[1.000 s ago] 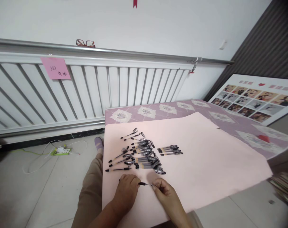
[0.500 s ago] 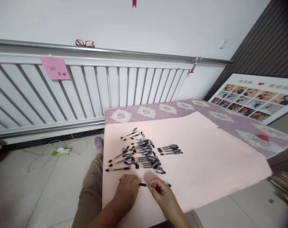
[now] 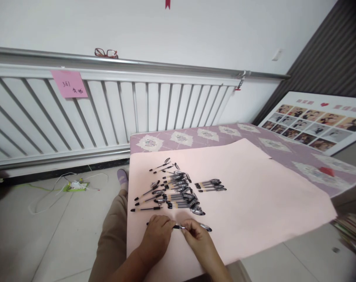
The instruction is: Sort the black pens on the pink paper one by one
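My left hand (image 3: 158,237) is closed round the barrel of a pen (image 3: 177,226), whose black grip and silver point stick out to the right. At that point the thumb and fingers of my right hand (image 3: 198,237) are pinched together on the pen tip. Any small part between these fingers is hidden. Just past my right hand shows a clear and black pen cap (image 3: 206,227), partly covered by the fingers. Beyond both hands lies a loose pile of pens (image 3: 178,194), mostly capped. An uncapped pen (image 3: 145,209) lies at its near left.
A small row of capped pens (image 3: 210,185) lies right of the pile. Pink paper (image 3: 254,196) covers much of the patterned purple tablecloth (image 3: 192,138). A white radiator (image 3: 154,103) stands behind, with glasses (image 3: 106,53) on its pipe. A photo board (image 3: 319,121) leans at the right.
Both hands stay almost in place, with the pen between them shifted very slightly. A little more of the cap shows beside my right hand. The pile is unchanged.
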Demonstrator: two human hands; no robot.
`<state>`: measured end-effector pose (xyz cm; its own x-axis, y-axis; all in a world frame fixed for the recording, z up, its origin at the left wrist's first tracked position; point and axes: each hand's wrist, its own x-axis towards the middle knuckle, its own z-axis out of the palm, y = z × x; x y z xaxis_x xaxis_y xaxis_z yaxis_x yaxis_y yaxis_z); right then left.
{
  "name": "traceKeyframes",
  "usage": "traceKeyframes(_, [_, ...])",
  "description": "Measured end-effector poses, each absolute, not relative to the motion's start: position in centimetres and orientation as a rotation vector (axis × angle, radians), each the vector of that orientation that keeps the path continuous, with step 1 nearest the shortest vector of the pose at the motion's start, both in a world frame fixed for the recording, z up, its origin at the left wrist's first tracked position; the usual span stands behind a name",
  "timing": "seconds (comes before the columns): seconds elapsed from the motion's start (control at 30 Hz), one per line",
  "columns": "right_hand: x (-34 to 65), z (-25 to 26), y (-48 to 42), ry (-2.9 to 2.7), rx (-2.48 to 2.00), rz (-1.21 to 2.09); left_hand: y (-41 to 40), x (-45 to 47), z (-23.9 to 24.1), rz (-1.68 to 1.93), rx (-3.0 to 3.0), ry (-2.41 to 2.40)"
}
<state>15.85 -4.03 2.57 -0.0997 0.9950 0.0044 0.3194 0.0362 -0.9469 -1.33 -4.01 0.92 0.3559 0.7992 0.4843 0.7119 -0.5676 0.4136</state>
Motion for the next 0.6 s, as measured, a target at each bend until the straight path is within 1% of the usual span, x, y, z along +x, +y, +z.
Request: traceKeyframes(0.6, [15.46,2.67,-4.05,-1.572,-1.385,1.082,-4.14,-1.34,1.62,1.071,2.42,1.393])
